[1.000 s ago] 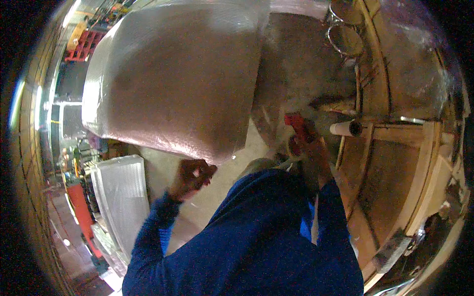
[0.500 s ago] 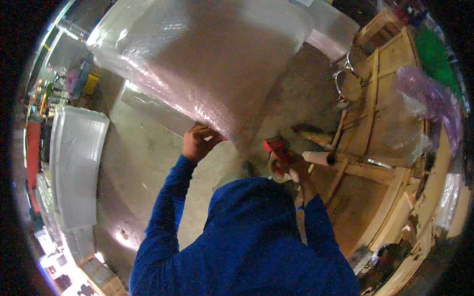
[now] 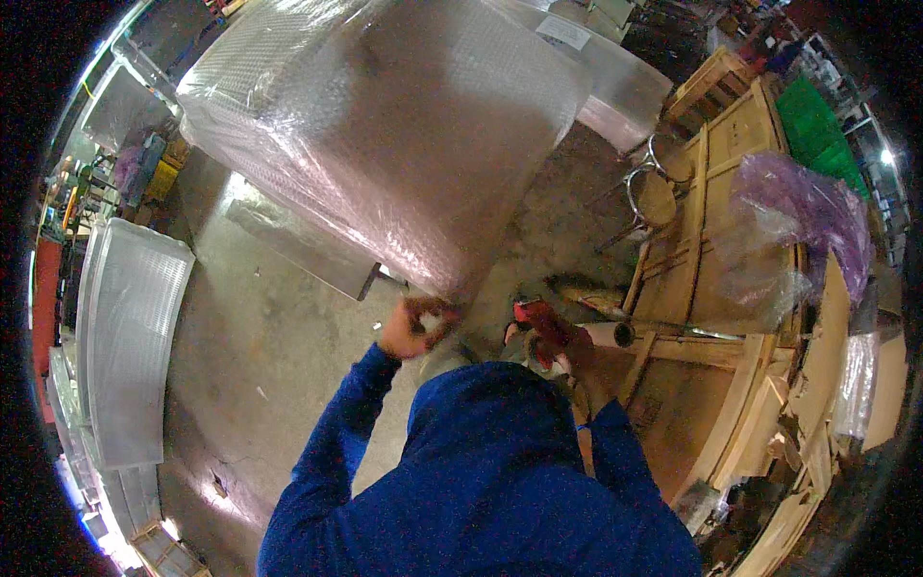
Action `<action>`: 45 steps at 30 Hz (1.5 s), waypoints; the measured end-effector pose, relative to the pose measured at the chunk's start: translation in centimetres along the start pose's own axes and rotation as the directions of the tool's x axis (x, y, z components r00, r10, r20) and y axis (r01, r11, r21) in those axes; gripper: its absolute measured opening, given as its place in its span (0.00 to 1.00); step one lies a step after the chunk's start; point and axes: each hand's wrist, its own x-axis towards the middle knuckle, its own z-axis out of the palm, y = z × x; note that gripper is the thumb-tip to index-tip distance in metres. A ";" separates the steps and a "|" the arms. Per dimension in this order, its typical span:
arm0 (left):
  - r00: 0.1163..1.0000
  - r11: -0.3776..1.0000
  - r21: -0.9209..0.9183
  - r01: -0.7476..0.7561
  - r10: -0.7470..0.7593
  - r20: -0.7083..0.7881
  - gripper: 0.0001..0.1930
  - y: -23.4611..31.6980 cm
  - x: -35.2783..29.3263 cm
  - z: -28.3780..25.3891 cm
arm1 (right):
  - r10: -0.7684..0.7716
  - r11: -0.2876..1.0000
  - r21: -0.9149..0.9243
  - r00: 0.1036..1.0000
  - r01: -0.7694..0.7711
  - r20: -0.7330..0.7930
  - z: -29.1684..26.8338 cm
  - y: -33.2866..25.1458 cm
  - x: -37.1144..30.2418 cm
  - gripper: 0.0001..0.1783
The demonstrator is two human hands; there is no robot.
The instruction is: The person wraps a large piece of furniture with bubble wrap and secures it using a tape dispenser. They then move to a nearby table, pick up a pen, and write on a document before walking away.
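Note:
A large box-shaped load in clear bubble wrap [image 3: 385,144] stands in front of me. By its lower near corner is my left hand [image 3: 411,329], fingers curled, with a pale patch showing between thumb and fingers. Whether that is wrap or something else is too blurred to tell. My right hand [image 3: 583,354] is closed round a red tape gun [image 3: 540,325], held to the right of that corner and apart from the wrap. Part of the tape gun is hidden by the hand and my hood.
Wooden crate panels [image 3: 711,221] lie on the right, with purple plastic film [image 3: 817,207] over them. A cardboard tube [image 3: 608,334] and round-seated metal stools [image 3: 654,197] are close by. At left stands a bubble-wrapped panel [image 3: 135,337]. A flat grey piece [image 3: 298,245] sticks out beneath the load.
My left hand has moved down and right along the wrap's edge to the corner, its fingers curling in. The right hand keeps the tape gun, slightly lower. The view has shifted a little.

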 end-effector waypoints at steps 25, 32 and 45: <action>0.619 0.623 -0.149 0.768 -0.661 0.425 0.19 12.2 20.6 10.3 | -0.035 0.155 0.979 0.989 -0.136 0.143 -6.9 -3.2 3.1 0.16; 0.508 0.656 0.108 0.747 -0.667 0.545 0.17 5.5 33.0 14.7 | 0.055 0.507 0.862 0.998 -0.024 -0.005 -13.0 -2.2 9.8 0.21; 0.608 -0.167 0.689 -0.705 -0.642 0.467 0.17 0.3 64.7 26.5 | 0.034 0.590 0.785 0.965 0.190 -0.259 -14.9 -6.4 27.9 0.23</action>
